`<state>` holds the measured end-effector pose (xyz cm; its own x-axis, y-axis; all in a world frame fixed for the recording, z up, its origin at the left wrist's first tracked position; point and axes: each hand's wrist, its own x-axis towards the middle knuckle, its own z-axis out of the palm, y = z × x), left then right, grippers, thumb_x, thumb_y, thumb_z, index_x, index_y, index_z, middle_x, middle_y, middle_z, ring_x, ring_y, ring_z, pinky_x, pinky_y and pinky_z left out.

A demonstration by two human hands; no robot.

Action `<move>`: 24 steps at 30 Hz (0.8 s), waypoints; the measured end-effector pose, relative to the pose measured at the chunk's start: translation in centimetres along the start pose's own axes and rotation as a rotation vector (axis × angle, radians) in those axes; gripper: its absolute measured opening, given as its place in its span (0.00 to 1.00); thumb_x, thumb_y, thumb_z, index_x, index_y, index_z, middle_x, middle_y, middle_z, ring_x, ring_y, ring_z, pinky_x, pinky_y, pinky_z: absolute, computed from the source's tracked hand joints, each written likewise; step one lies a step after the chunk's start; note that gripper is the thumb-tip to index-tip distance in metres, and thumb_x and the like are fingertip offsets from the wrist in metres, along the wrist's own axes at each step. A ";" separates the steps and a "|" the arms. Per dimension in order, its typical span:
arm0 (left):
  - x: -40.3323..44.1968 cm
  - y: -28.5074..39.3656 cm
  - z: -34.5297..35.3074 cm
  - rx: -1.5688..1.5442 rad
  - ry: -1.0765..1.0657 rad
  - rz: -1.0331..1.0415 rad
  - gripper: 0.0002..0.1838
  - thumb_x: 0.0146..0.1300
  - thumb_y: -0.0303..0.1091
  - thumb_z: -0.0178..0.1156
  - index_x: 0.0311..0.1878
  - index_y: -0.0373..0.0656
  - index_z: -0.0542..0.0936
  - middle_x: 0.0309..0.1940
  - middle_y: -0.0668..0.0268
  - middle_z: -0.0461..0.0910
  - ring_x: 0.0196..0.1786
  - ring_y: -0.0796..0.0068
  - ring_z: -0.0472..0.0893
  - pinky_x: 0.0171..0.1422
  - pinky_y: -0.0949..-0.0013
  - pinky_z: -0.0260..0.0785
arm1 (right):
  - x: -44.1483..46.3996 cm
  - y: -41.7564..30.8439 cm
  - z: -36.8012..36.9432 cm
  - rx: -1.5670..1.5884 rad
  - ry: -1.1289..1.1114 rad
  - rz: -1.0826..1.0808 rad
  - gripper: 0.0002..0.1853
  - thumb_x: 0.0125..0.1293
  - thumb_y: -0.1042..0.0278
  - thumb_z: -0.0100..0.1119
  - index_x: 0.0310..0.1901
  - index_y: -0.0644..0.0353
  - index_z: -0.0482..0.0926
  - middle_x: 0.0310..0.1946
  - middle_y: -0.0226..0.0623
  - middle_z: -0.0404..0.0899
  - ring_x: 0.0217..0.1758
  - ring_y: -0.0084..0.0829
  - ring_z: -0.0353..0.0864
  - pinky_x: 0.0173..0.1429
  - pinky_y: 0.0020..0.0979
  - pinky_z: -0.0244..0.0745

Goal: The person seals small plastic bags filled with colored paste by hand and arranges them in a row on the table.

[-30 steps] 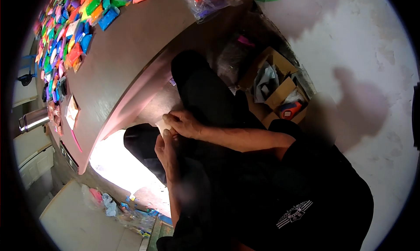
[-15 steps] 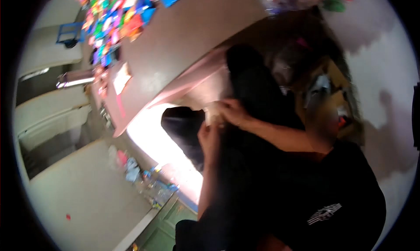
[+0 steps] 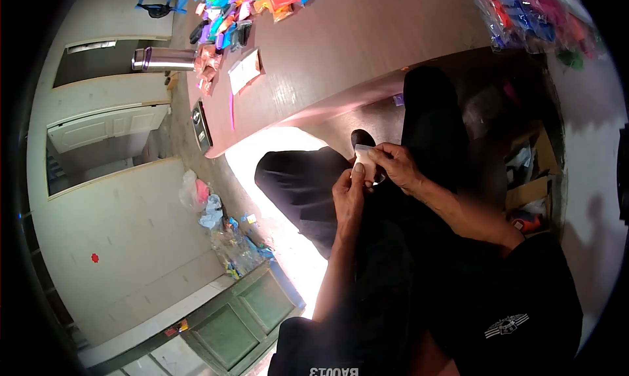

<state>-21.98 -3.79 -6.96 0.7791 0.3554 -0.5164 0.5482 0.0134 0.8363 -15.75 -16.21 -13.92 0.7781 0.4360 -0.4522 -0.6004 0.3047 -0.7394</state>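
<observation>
A small clear plastic bag (image 3: 364, 158) with pale, pinkish contents is pinched between my two hands above my lap. My left hand (image 3: 349, 194) grips its lower part, thumb pressed on the front. On the upper right edge, the thumb and fingers of my right hand (image 3: 396, 166) are closed. Part of the bag is hidden behind my fingers, so what is inside cannot be made out exactly. My dark-trousered knees (image 3: 298, 179) are on either side, and a dark shoe (image 3: 362, 139) shows just beyond the bag.
Beyond my knees stands a brown table (image 3: 327, 55) with a heap of colourful small packets (image 3: 229, 9), a white packet (image 3: 245, 72), a metal flask (image 3: 164, 59) and a phone-like black object (image 3: 201, 124). Bagged goods (image 3: 524, 16) lie far right; a cardboard box (image 3: 531, 192) sits below.
The view has shifted and sharpened, so table, knees and hands appear farther right. Both hands stay together on the bag, which now shows more clearly.
</observation>
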 end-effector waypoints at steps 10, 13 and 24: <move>0.4 2.0 -0.2 0.118 -0.036 0.038 0.19 0.78 0.43 0.58 0.42 0.32 0.83 0.29 0.67 0.82 0.31 0.81 0.78 0.38 0.76 0.71 | -0.3 -0.7 -0.6 0.072 -0.038 0.011 0.15 0.78 0.56 0.60 0.46 0.62 0.83 0.30 0.27 0.81 0.29 0.16 0.76 0.34 0.21 0.73; 1.0 1.0 -0.3 0.150 -0.011 0.088 0.17 0.78 0.41 0.59 0.43 0.32 0.83 0.29 0.67 0.83 0.31 0.81 0.78 0.39 0.76 0.72 | 0.3 0.6 -1.0 0.093 0.029 -0.025 0.15 0.78 0.56 0.59 0.46 0.61 0.83 0.30 0.27 0.82 0.29 0.16 0.77 0.34 0.21 0.73; 2.1 1.6 0.9 0.009 -0.113 0.131 0.19 0.76 0.41 0.63 0.48 0.28 0.84 0.34 0.62 0.86 0.34 0.78 0.82 0.39 0.75 0.73 | -0.8 -1.1 -2.0 0.068 0.086 -0.020 0.14 0.78 0.58 0.60 0.48 0.62 0.82 0.30 0.30 0.83 0.29 0.17 0.80 0.35 0.20 0.73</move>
<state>-19.16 -3.84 -6.88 0.8728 0.2465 -0.4212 0.4423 -0.0349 0.8962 -15.34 -18.61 -13.71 0.8015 0.3554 -0.4809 -0.5931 0.3710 -0.7145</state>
